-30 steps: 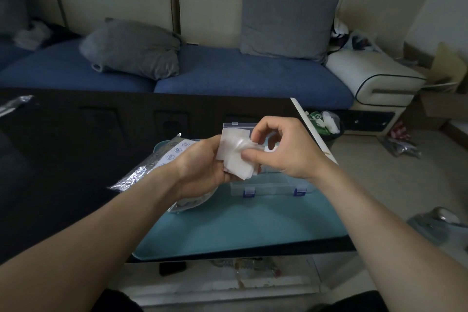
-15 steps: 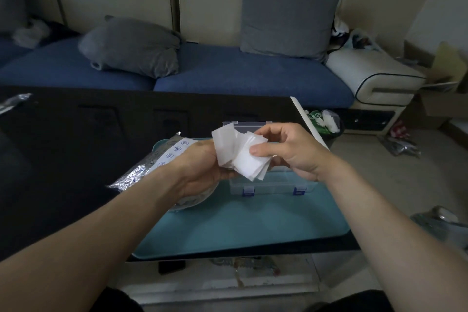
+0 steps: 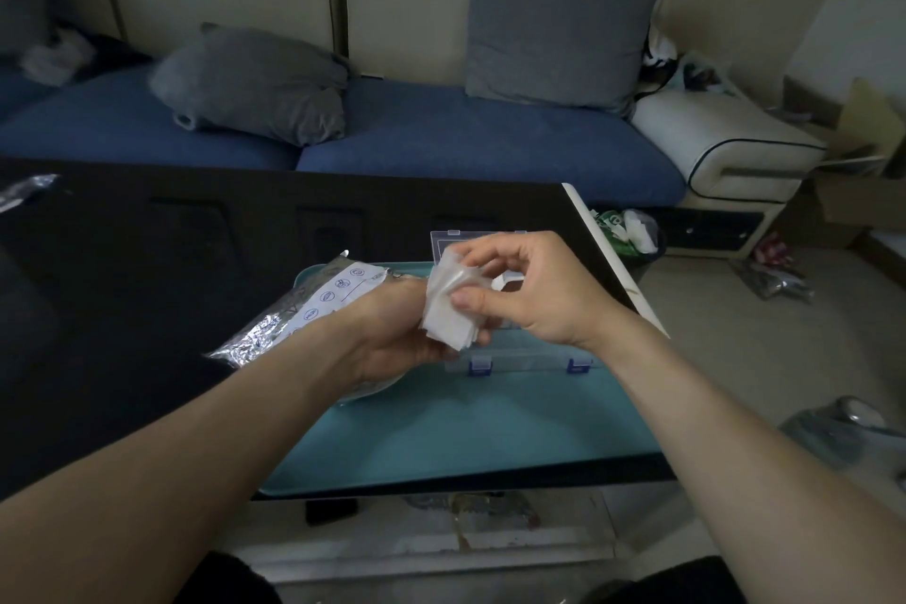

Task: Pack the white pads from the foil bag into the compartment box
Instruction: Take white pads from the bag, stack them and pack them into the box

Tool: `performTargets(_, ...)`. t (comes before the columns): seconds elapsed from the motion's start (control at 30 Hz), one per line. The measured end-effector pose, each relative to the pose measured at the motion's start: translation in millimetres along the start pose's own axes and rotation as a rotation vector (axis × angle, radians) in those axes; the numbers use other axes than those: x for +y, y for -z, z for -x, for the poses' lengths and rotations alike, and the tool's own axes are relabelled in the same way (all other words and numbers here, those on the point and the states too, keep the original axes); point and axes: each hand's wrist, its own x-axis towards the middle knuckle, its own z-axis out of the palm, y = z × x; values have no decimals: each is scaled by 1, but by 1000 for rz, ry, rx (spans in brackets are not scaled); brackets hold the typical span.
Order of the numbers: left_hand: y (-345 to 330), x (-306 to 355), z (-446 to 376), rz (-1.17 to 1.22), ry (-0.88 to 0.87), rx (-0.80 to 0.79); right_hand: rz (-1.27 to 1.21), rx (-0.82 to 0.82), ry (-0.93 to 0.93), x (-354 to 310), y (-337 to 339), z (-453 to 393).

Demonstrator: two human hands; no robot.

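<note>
both hands are up over the teal tray [image 3: 441, 446], holding one little stack of white pads [image 3: 448, 309]. right hand [image 3: 534, 294] has its thumb and first finger curled and pinching the stack near its lower edge. left hand [image 3: 392, 334] is curled round the stack from below and holds it too, but its fingertips are hidden behind the pads.

the pads hang in the air just above the near side of the clear compartment box [image 3: 515, 353], whose lid stands open at the back. the foil bag [image 3: 304, 314] lies on the tray just beside the left wrist.

the pads look thin, soft and very light. they bend easily and fan apart, so a loose pinch could let some slip out. holding the stack flat across its middle, thumb on top and fingers under, looks safest.

the box sits near the right edge of the dark bench [image 3: 147, 284], and past that edge is the floor. the room inside the box is mostly hidden by the hands, so i cannot tell which part is free. the tray in front gives open room to move.
</note>
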Motion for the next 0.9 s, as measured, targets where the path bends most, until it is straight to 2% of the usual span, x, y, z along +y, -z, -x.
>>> performTargets(0.1, 1, 1, 1, 4, -1, 46, 2, 49, 27, -1, 5, -1)
performTargets(0.2, 2, 2, 0, 37, -16, 114, -333, 92, -10, -6, 16, 0)
performTargets(0.27, 3, 3, -1, 111, -19, 131, -495, 44, -88, -8, 26, 2)
performTargets(0.43, 0, 7, 1, 232, -24, 60, -349, -75, -215, 2, 36, 8)
performTargets(0.57, -2, 7, 6, 182, -26, -102, -268, -68, -195, 4, 31, 8)
performTargets(0.63, -3, 6, 6, 176, -19, -124, -219, -66, -180, 3, 29, 8)
performTargets(0.73, -2, 6, 4, 143, -27, -58, -324, -76, -217, 2, 30, 6)
performTargets(0.83, -1, 6, 5, 143, -37, -37, -510, -8, -327, 0, 31, 5)
performTargets(0.9, -1, 8, 5, 179, -25, -27, -543, 33, -390, 0, 28, 5)
